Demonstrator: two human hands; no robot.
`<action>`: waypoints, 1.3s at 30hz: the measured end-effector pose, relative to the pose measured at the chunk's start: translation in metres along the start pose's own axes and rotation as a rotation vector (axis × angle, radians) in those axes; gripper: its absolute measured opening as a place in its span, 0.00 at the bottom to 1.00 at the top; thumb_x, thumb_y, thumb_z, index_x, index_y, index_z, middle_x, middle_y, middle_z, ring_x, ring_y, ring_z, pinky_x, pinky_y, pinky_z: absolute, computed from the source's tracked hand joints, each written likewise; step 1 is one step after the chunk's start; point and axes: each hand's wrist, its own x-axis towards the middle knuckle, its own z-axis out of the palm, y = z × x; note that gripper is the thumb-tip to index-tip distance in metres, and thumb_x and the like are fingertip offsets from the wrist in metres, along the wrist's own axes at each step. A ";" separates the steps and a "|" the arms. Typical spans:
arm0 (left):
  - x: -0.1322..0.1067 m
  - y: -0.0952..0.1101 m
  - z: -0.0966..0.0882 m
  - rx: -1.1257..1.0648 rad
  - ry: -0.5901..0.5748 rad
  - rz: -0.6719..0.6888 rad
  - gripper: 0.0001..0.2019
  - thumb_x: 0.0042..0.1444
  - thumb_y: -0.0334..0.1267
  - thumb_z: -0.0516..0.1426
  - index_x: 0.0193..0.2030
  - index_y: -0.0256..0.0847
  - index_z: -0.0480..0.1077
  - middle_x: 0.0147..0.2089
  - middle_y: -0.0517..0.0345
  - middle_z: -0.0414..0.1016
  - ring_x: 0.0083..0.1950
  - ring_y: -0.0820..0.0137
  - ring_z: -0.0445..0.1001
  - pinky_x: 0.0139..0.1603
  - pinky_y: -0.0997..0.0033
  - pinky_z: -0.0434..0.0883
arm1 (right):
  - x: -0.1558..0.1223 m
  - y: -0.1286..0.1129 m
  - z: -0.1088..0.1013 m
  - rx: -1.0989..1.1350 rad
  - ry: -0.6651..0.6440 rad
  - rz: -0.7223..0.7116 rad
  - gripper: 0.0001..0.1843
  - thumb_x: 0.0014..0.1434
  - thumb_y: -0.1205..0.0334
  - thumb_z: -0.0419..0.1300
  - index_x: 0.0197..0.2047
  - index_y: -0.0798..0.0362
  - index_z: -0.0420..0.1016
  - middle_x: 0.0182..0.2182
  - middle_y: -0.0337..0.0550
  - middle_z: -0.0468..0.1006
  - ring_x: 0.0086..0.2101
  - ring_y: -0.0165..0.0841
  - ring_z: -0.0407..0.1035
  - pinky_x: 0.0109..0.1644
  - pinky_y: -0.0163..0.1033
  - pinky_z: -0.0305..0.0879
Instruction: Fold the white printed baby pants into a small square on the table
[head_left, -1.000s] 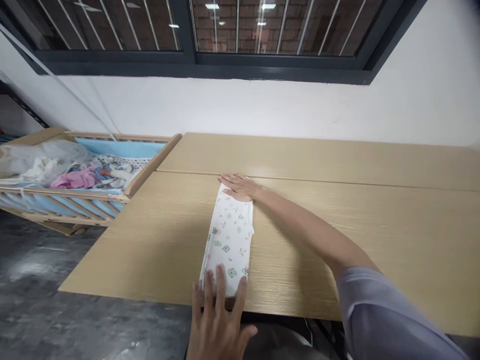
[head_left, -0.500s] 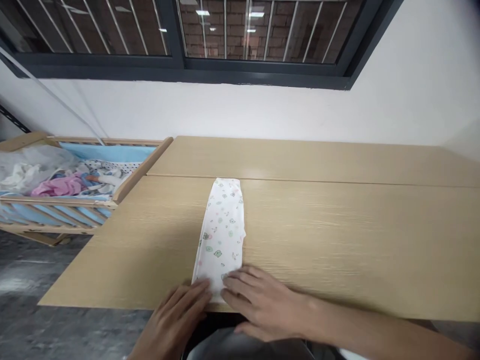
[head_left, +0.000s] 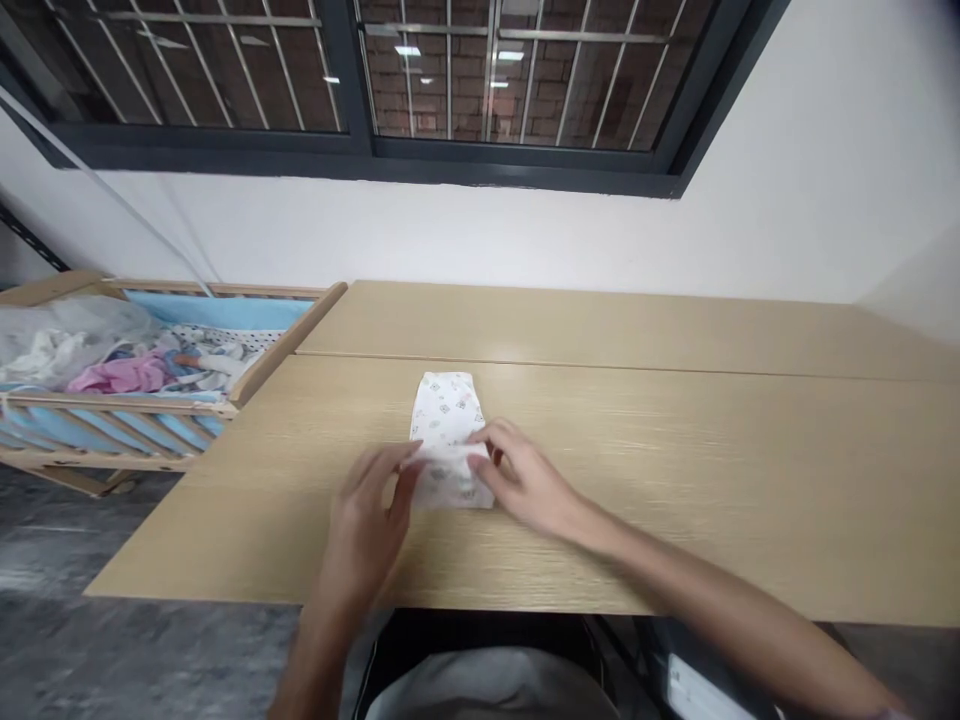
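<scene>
Two hands working fold on folded white print baby garment [head_left: 446, 410], lying on wood table [head_left: 675, 530] at 12 o'clock. L hand [head_left: 367, 515] blurred, fingertips at cloth's left edge, grip unclear; R hand [head_left: 525, 480] fingertips on near fold, pinch unclear. Flap needs pressing flat.

A white baby garment [head_left: 448, 440] with small green print lies flat in a short rectangle, its near end folded over, its far edge just below the table seam [head_left: 600, 364].
</scene>
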 end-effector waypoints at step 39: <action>-0.029 -0.029 0.061 0.538 -0.609 0.244 0.38 0.67 0.60 0.46 0.63 0.21 0.65 0.62 0.20 0.69 0.67 0.36 0.66 0.62 0.40 0.69 | 0.099 0.088 0.045 -0.346 -0.706 -0.438 0.33 0.74 0.46 0.42 0.76 0.51 0.49 0.74 0.46 0.49 0.73 0.37 0.41 0.76 0.49 0.36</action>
